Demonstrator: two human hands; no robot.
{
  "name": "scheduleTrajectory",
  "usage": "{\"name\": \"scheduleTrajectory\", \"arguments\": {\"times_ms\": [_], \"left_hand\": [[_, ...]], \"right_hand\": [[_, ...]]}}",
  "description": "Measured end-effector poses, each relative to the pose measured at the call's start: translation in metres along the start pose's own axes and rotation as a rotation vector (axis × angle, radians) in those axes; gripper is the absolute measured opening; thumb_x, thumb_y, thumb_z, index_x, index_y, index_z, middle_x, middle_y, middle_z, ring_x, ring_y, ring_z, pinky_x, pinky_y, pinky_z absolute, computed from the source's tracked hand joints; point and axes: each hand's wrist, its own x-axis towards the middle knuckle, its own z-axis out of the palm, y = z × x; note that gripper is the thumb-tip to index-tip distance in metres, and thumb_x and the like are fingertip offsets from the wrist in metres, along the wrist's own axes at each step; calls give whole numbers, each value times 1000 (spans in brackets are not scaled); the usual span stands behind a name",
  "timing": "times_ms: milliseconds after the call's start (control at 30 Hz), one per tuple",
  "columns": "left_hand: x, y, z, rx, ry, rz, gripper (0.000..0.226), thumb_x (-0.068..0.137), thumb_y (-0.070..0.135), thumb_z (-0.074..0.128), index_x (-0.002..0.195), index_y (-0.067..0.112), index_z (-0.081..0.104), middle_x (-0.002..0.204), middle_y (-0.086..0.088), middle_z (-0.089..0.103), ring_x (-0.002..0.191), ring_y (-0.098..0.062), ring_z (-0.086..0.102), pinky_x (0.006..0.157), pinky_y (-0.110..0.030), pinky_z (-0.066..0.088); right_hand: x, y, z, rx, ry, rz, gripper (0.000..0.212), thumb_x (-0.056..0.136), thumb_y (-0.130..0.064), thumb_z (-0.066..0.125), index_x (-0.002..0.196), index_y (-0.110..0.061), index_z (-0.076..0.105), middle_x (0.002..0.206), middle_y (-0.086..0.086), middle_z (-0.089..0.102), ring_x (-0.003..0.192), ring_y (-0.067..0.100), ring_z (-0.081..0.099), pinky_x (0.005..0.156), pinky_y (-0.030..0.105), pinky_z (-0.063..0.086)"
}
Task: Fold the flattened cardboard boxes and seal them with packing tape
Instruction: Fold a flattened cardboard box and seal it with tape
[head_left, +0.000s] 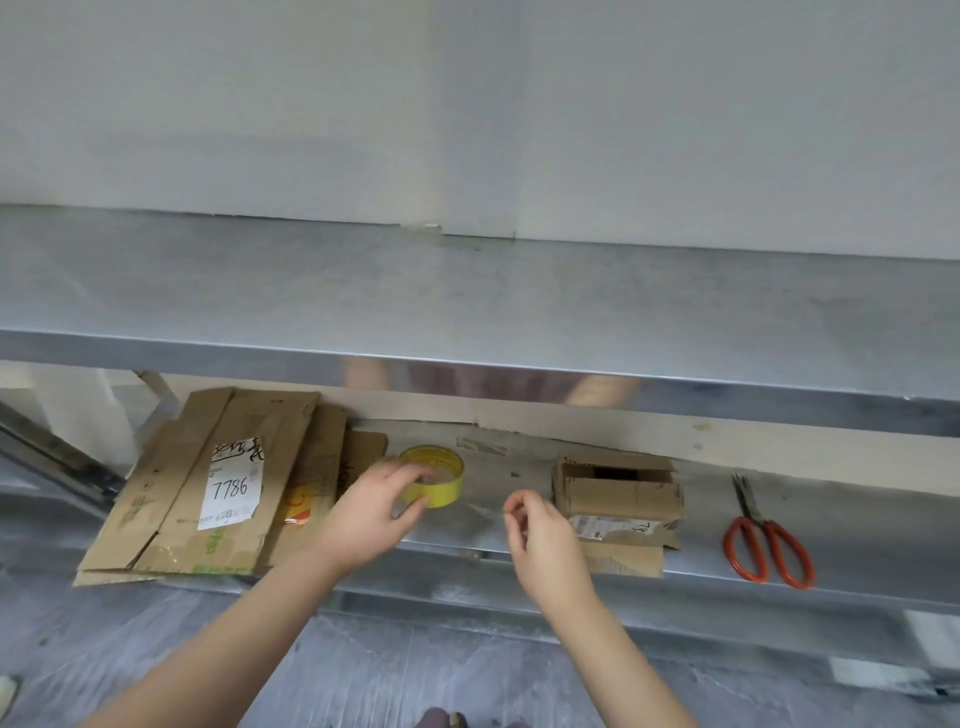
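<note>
The tape roll (441, 480), yellow and lying on its side, sits on the lower shelf (857, 530) near the middle, and the left hand (374, 512) grips it with fingers curled over its rim. It looks light and stiff, easy to lift by the rim, though the loose end will likely be sticky and hard to find (clear tape hides its own edge). The right hand (540, 540) hovers just right of the roll, thumb and fingertips drawn together; whether it pinches a tape end or nothing, I cannot tell.

Right of that hand stands a small box (618, 493), roughly folded, its top flaps not closed. Left of the roll lie the flattened boxes (208, 483), stacked and overhanging the near edge; the board looks stiff but worn, best taken by an outer edge. Red-handled scissors (769, 540) lie far right. The steel tabletop (467, 291) spans above.
</note>
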Motion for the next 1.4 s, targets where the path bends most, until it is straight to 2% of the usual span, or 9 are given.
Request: {"name": "scheduleTrajectory", "arguments": {"times_ms": [100, 200, 300, 433, 633, 800, 867, 1033, 1400], "left_hand": [[13, 27, 0, -63, 15, 68, 33, 88, 42, 46, 117, 31, 60, 114, 16, 55, 110, -1, 44, 95, -3, 24], [24, 51, 7, 13, -54, 192, 42, 91, 50, 44, 117, 21, 59, 117, -1, 58, 111, -11, 43, 97, -18, 28], [37, 77, 15, 100, -150, 238, 61, 89, 64, 39, 125, 19, 56, 124, -5, 58, 117, -20, 46, 99, -21, 26], [62, 112, 20, 1, -190, 190, 50, 87, 54, 54, 129, 28, 53, 124, 7, 59, 112, -11, 50, 91, -16, 33], [77, 132, 31, -162, -130, 6, 35, 72, 49, 70, 101, 35, 57, 103, 14, 63, 90, -7, 57, 75, -24, 45], [77, 145, 36, -281, -130, -94, 33, 72, 51, 69, 102, 41, 58, 104, 21, 62, 97, 0, 56, 77, -18, 45], [79, 151, 37, -272, -95, -113, 32, 76, 43, 75, 103, 38, 60, 103, 20, 62, 96, -1, 56, 75, -15, 43], [93, 166, 44, -270, -71, -161, 33, 76, 37, 79, 105, 36, 62, 108, 16, 63, 98, -5, 57, 79, -19, 45], [119, 156, 68, -166, -204, -205, 34, 77, 40, 76, 106, 44, 58, 116, 13, 58, 108, -10, 51, 87, -24, 38]], "right_hand": [[-3, -3, -41, -29, 60, 16, 16, 96, -20, 58, 112, -18, 63, 99, -5, 65, 88, 14, 63, 76, 25, 49], [-3, 9, -85, -73, 104, 58, 6, 91, -19, 65, 94, -18, 70, 82, -8, 65, 78, 13, 63, 70, 24, 47], [0, 26, -122, -35, -14, 156, 7, 92, -24, 63, 91, -21, 70, 82, -13, 64, 81, 8, 61, 70, 18, 45], [2, 48, -153, -47, -100, 195, 9, 96, -26, 58, 92, -21, 65, 88, -9, 64, 88, 11, 60, 75, 22, 44], [4, 69, -180, 48, -106, 212, 22, 96, -22, 57, 78, -33, 54, 74, -6, 68, 78, 11, 66, 66, 15, 43], [14, 85, -189, 137, -95, 248, 3, 94, -20, 62, 95, -18, 64, 73, -9, 66, 67, 3, 64, 59, 4, 41], [17, 92, -192, 146, -98, 266, 6, 94, -20, 62, 99, -18, 64, 72, -8, 67, 61, -3, 61, 56, 5, 41], [21, 105, -206, 140, -84, 304, 16, 93, -27, 64, 78, -29, 61, 68, -8, 69, 73, 13, 67, 72, 25, 50], [28, 125, -196, 170, -139, 360, 20, 94, -24, 61, 75, -26, 59, 68, -5, 67, 68, 12, 62, 74, 27, 49]]}}
